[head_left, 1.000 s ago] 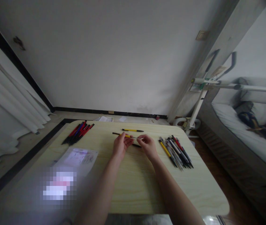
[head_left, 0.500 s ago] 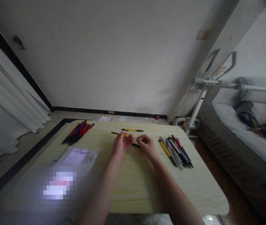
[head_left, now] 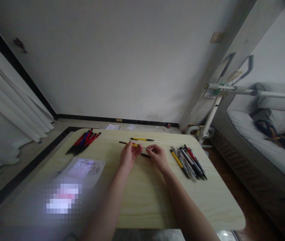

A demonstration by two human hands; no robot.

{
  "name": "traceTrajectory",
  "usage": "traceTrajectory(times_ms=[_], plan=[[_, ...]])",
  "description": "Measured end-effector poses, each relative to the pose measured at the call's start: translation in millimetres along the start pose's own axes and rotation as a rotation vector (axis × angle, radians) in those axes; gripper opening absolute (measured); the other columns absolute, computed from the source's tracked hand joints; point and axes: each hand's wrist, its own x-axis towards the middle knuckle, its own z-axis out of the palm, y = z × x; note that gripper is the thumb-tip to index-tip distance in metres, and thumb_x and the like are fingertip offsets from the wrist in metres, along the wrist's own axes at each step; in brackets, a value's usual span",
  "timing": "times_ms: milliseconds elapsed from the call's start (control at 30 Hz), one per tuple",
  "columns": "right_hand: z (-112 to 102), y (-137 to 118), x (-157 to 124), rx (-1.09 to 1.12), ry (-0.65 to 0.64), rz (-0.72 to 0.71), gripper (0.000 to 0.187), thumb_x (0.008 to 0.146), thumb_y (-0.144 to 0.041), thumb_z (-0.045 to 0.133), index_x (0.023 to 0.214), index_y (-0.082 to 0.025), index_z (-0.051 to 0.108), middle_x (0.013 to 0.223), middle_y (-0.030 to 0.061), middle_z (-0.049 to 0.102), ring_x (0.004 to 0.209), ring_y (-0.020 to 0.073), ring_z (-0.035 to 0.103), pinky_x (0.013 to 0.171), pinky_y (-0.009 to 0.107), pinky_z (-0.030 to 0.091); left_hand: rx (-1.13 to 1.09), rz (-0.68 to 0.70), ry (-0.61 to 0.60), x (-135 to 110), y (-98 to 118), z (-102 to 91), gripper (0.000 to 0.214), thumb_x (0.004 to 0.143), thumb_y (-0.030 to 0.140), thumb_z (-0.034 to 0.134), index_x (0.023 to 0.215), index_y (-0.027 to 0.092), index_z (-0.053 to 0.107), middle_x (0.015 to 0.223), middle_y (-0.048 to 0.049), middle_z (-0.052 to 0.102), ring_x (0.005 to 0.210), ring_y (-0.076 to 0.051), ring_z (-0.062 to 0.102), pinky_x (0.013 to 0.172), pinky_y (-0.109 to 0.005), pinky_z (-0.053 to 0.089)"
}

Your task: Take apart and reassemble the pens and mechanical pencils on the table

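My left hand (head_left: pixel 129 156) is closed around a yellow pen barrel (head_left: pixel 135 145) with a black end pointing left. From the barrel's right end a thin pen refill (head_left: pixel 144 148) reaches to my right hand (head_left: pixel 157 154), whose thumb and fingers pinch it. How deep the refill sits in the barrel is too small to tell. Below the fingers lies a short black pen part (head_left: pixel 145 155), partly covered by my right hand. Beyond both hands, a yellow pen with black ends (head_left: pixel 142 139) lies crosswise on the table.
A pile of red, blue and black pens (head_left: pixel 84 142) is at the table's (head_left: pixel 142 207) far left. On the right lie several mixed pens and parts (head_left: pixel 189 163). A clear plastic bag (head_left: pixel 92 170) and a blurred bright patch are at left. An exercise frame (head_left: pixel 214 110) stands behind; a person rests on a sofa.
Very little differs. My left hand and the yellow barrel have shifted a touch to the left, while my right hand keeps its pinch in the same place.
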Motion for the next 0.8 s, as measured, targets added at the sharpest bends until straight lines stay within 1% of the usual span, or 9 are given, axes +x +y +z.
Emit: traceTrajectory(times_ms=[367,633,800], plan=[[-1.6,-4.7,-0.6,-0.005,0.004,0.006,0.016,0.067,-0.031,0.057,0.07,-0.016,0.058,0.053,-0.0028,0.051,0.046,0.0089,0.042,0.041,0.019,0.032,-0.015,-0.011,0.041,-0.4,3.6,1.1,0.02,0.073,0.032,0.058,0.076,0.013,0.051,0.07,-0.008,0.066,0.06,-0.015,0.063,0.061,-0.028,0.051],[-2.3,-3.0,0.0,0.03,0.021,-0.009,0.016,0.068,-0.031,0.057,0.071,-0.016,0.058,0.056,-0.0026,0.051,0.047,0.0086,0.041,0.042,0.019,0.032,0.015,-0.02,0.038,-0.1,2.8,-0.2,0.019,0.072,0.031,0.059,0.076,0.013,0.052,0.077,-0.0095,0.066,0.061,-0.015,0.063,0.056,-0.026,0.05],[-4.0,-4.8,-0.6,0.065,0.04,-0.015,0.016,0.068,-0.032,0.058,0.072,-0.016,0.057,0.056,-0.0029,0.05,0.048,0.0086,0.041,0.043,0.02,0.033,0.003,0.01,0.071,2.0,1.9,-1.9,0.02,0.073,0.031,0.058,0.076,0.012,0.052,0.074,-0.0097,0.066,0.063,-0.016,0.064,0.059,-0.028,0.051]])
